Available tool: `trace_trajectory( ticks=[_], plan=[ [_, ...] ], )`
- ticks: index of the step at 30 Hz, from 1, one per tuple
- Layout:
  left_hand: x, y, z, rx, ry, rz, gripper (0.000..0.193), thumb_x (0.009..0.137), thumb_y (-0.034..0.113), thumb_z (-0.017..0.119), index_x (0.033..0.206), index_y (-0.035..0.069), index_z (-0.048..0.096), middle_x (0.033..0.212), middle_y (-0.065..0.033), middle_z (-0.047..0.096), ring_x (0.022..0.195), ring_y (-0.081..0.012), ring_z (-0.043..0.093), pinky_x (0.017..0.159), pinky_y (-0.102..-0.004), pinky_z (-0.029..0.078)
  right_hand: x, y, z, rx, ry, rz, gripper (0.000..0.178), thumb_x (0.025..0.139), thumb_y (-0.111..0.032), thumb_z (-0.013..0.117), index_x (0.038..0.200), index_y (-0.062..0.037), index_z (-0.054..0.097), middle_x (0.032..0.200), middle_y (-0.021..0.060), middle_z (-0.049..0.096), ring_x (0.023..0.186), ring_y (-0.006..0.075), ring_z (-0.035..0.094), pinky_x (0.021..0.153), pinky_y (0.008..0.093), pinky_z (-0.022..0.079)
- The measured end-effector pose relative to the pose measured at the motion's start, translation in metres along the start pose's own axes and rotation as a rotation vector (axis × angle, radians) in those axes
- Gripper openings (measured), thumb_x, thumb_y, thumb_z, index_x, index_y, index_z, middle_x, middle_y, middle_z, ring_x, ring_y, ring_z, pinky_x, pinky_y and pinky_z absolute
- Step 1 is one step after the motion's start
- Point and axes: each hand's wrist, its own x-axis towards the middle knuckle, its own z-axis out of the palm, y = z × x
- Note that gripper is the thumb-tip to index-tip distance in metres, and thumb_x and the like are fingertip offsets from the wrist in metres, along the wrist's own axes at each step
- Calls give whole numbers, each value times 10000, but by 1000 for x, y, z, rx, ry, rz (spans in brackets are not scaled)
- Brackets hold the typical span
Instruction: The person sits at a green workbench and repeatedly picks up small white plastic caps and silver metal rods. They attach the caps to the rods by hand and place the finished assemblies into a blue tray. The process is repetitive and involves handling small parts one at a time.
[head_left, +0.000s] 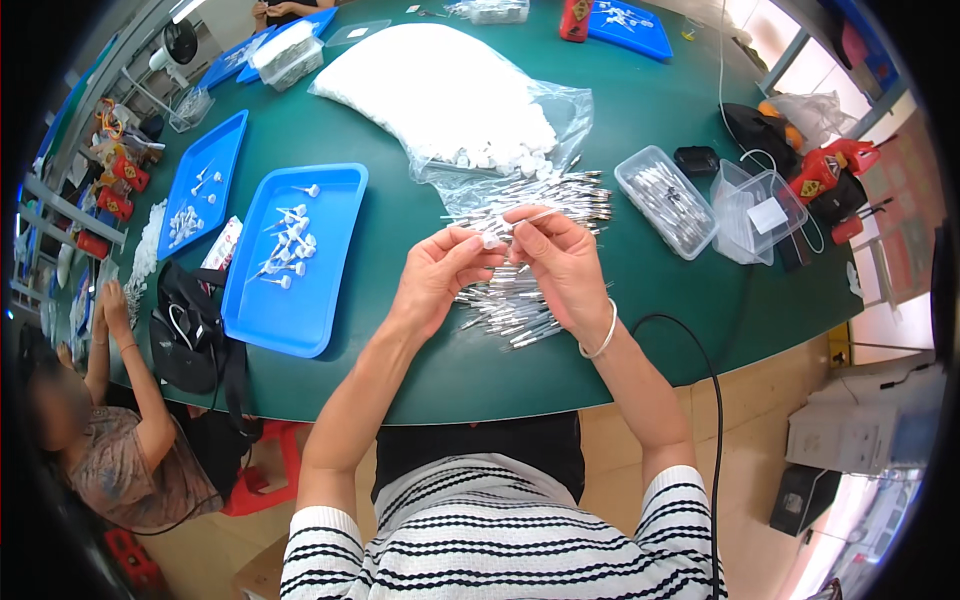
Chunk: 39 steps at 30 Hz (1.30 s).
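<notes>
Over the pile of thin metal rods [515, 318], my two hands are close together. My left hand [440, 275] pinches a small white plastic cap [490, 240] between thumb and fingertips. In my right hand [560, 262], a thin silvery rod [535, 217] is gripped near the cap; whether the two touch is hard to tell. Just beyond lies a large clear bag [570, 105] spilling many white caps [505, 150]. To the left, a blue tray [347, 180] holds several rods with white caps on them [295, 240].
Right of the pile stand a clear box of rods [665, 200] and clear empty containers [765, 215]. A second blue tray [232, 135] and a black bag [185, 335] lie left. Red bottles [577, 20] stand farther off. A co-worker [120, 440] sits at the left edge.
</notes>
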Motion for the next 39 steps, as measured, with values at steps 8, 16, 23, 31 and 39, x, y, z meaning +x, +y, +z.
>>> trace_trajectory(
  ticks=[8,16,23,31,39],
  plan=[
    [-7,2,5,-165,26,-68,135,913,76,600,1019,-3,627,894,-59,663,783,-110,643,661,-224,532,-1,14,-3,-62,76,-31,190,917,-100,620,1067,16,625,968,70,648,835,132,639,779,262,518],
    [-6,3,2,-21,79,-32,179,883,43,624,1056,-3,632,972,-91,676,889,-145,665,717,-210,550,0,14,0,-39,85,-54,169,917,-96,616,1049,7,605,949,89,654,890,171,659,825,297,532],
    [-8,2,5,99,19,77,153,874,59,645,1015,5,622,985,-89,670,892,-131,651,736,-232,547,-2,16,-2,-56,82,-74,152,916,-77,612,1041,8,605,973,102,659,898,179,661,832,306,532],
    [-9,-1,7,36,54,97,150,869,88,669,984,5,618,938,-73,670,841,-116,641,714,-246,539,-3,22,-2,-105,80,-103,135,896,-27,623,1026,6,611,977,104,659,901,183,663,828,287,527],
    [-9,-3,7,-24,95,92,104,884,88,650,963,34,608,925,-68,661,811,-110,641,692,-226,558,-5,26,3,-156,68,-161,147,894,-6,616,1040,14,610,992,115,663,916,183,660,835,283,525]
  ],
)
